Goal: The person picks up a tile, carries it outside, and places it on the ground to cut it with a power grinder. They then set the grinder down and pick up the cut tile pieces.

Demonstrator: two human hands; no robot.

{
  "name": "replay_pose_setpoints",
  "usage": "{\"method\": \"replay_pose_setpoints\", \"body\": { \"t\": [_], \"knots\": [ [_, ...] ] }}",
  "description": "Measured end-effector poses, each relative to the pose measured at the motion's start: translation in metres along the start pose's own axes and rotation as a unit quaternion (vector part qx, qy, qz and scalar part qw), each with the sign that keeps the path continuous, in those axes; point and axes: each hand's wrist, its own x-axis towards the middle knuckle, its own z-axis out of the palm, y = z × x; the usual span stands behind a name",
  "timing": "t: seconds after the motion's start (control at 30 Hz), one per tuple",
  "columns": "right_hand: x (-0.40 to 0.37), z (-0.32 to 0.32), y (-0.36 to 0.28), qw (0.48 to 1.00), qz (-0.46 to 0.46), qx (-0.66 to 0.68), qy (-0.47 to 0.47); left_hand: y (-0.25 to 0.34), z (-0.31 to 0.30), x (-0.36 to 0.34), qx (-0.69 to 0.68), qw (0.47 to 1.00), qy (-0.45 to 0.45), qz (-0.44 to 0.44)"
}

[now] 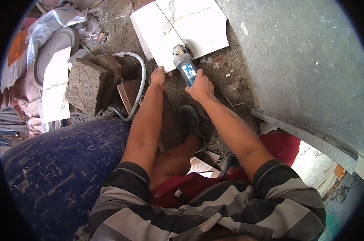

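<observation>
My right hand (202,86) is wrapped round the blue body of an angle grinder (187,69). Its grey metal head and disc rest at the near end of a dark straight line running across a white marbled tile (202,20). At the tile's near edge, my left hand (158,78) grips the rim, with the thumb side on top and the other fingers partly hidden. The tile lies over another piece whose edge shows on its left, and its right corner is cut at a slant.
Rough concrete blocks (86,86) and a curved grey hose (143,76) lie on my left, beside a leaning white tile offcut (56,86). A big scuffed blue drum (69,172) stands nearer. To my right is a large grey panel (302,56) with a metal edge.
</observation>
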Motion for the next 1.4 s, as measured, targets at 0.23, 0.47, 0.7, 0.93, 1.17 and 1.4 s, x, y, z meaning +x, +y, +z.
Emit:
{"method": "replay_pose_setpoints", "body": {
  "t": [0.23, 0.47, 0.7, 0.93, 1.17, 1.4],
  "knots": [
    [-0.005, 0.003, 0.006, 1.0, 0.005, -0.008, 0.003, 0.01, 0.003, -0.005, 0.015, 1.0, 0.002, -0.004],
    [-0.011, 0.002, 0.014, 1.0, 0.01, -0.001, -0.004, 0.006, -0.001, -0.005, 0.018, 1.0, -0.008, -0.001],
    [-0.012, 0.002, 0.017, 1.0, 0.007, 0.007, -0.007, 0.003, -0.002, -0.002, 0.002, 1.0, -0.016, 0.001],
    [-0.019, 0.001, 0.021, 1.0, 0.011, 0.013, -0.011, 0.001, -0.005, 0.001, 0.012, 1.0, -0.023, 0.0],
    [-0.028, 0.001, 0.026, 0.999, 0.009, 0.03, -0.008, 0.002, -0.005, -0.002, 0.004, 1.0, -0.028, 0.005],
    [-0.057, -0.013, 0.036, 0.995, 0.035, 0.082, 0.038, 0.003, -0.006, -0.005, -0.009, 1.0, -0.023, 0.002]
  ]
}}
